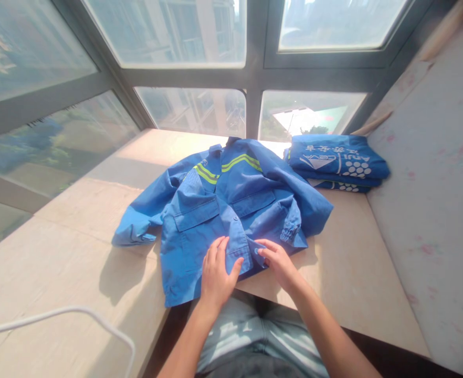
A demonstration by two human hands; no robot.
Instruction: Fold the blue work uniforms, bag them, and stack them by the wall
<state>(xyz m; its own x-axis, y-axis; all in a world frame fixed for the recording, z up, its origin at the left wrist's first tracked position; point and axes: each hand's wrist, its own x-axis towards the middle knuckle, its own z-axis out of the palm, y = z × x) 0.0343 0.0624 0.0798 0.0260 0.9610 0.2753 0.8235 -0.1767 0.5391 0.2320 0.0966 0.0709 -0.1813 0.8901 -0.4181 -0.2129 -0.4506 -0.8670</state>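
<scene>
One blue work jacket (pixel 225 202) lies on counter (pixel 345 257). Left hand (pixel 218 273): palm down on its lower front, thumb spread. Right hand (pixel 277 262): pinching front edge by button (pixel 256 251).

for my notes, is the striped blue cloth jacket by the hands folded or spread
Spread: the jacket lies front up, one sleeve reaching outward, the other bent back inward.

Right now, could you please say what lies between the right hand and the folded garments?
The elastic-cuffed sleeve of the blue work jacket, in the head view.
</scene>
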